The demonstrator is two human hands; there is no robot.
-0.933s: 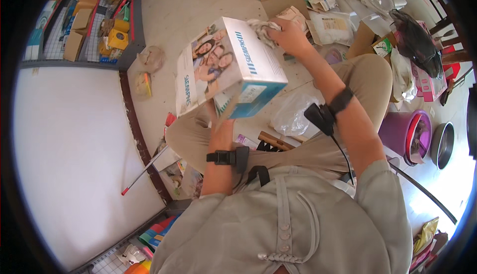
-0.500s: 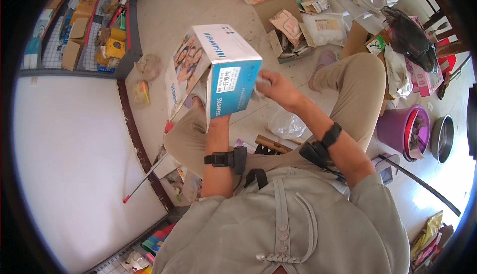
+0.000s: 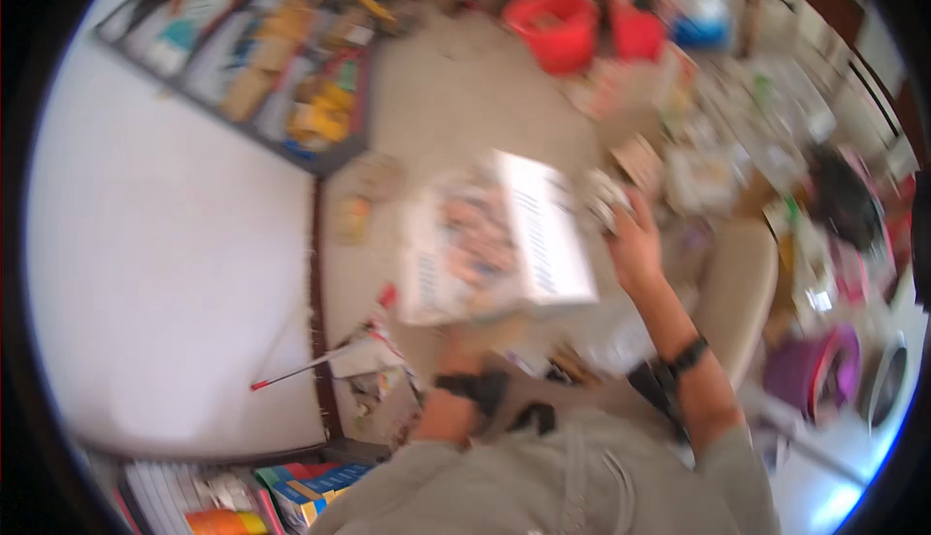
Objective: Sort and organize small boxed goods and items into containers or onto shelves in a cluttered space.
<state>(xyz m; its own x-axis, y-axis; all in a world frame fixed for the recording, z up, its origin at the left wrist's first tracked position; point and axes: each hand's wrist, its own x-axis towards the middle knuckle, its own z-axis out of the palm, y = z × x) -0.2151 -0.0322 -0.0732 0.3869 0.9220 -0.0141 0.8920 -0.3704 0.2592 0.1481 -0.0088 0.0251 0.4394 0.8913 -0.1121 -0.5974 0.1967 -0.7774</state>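
Since the earlier frame the printed box (image 3: 495,239) has tipped, its white side up. The left hand (image 3: 465,341) props it from below, fingers hidden, grip unclear; the right hand (image 3: 630,244) clenches crumpled paper (image 3: 606,200) beside its far edge. Bare floor (image 3: 456,89) lies beyond.

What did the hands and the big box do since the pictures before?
The right hand, which pressed on the box's end, now sits beside its right edge with something pale and crumpled at its fingertips. The box turned so its picture side faces up. The view swung too and is blurred. The left hand stays under the box, and the person still sits on the floor.
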